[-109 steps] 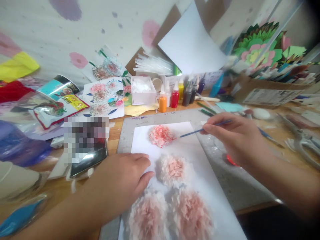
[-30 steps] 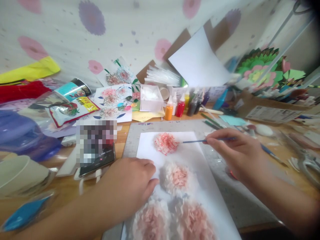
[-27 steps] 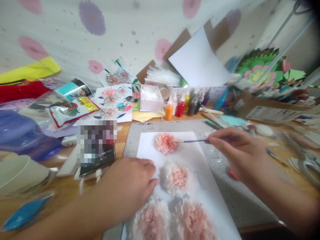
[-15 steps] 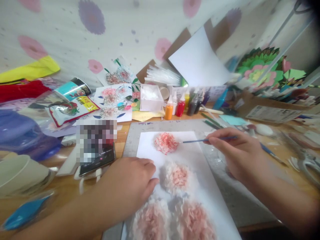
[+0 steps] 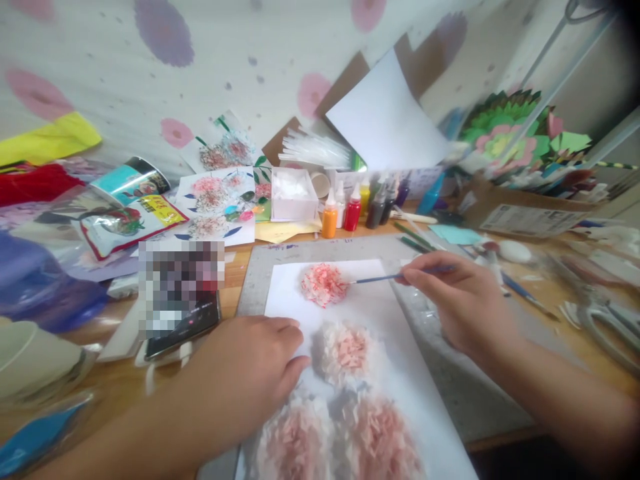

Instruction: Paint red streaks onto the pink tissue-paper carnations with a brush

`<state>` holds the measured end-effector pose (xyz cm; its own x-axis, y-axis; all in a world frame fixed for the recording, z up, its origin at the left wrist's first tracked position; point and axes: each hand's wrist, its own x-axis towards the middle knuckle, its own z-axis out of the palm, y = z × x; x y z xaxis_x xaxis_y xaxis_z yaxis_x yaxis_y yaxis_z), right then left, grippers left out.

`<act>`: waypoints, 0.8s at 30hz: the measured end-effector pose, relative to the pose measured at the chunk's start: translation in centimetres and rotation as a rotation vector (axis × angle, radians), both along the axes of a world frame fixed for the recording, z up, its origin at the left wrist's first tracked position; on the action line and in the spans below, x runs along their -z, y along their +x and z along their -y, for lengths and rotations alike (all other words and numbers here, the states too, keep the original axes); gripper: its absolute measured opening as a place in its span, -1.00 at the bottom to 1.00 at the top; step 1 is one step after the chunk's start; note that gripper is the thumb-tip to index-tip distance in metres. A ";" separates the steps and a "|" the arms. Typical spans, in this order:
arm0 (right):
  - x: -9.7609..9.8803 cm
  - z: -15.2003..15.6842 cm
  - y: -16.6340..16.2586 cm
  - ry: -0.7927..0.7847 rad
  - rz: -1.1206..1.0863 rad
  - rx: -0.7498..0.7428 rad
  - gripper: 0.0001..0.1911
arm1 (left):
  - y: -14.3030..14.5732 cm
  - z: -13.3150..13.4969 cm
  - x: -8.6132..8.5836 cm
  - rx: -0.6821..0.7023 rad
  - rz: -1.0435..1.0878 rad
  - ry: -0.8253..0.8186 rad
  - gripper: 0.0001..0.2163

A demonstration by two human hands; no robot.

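Observation:
A white sheet point(image 5: 390, 333) lies on a grey cutting mat point(image 5: 295, 253) and carries several pink tissue-paper flowers. My right hand point(image 5: 457, 303) grips a thin blue paintbrush point(image 5: 380, 277), and its tip touches the right edge of the far, red-flecked flower point(image 5: 324, 285). My left hand point(image 5: 250, 363) lies flat on the sheet's left edge, just left of the middle flower point(image 5: 344, 348), pinning the paper. Two larger pale pink flowers point(image 5: 340, 437) sit nearest to me.
A phone point(image 5: 183, 327) lies left of the mat. Small paint bottles point(image 5: 350, 210), a white box point(image 5: 293, 193) and flower pictures point(image 5: 215, 207) stand behind the mat. Scissors point(image 5: 605, 320) and brushes lie at the right; bags, coloured paper and a cup crowd the left.
The view has shifted slightly; my right hand keeps the brush tip at the far flower's right edge with small strokes. My left hand has stayed on the sheet.

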<state>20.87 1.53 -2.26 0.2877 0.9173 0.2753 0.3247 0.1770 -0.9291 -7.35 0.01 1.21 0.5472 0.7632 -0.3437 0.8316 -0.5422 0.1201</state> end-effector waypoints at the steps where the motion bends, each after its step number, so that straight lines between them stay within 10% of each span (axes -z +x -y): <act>1: -0.2 0.0 0.0 0.001 0.004 0.007 -0.77 | -0.1 0.0 0.0 0.000 0.002 -0.001 -0.66; 24: -2.4 0.7 -1.0 0.109 0.307 0.063 -0.85 | -0.9 -0.5 1.0 0.051 -0.004 0.114 -0.54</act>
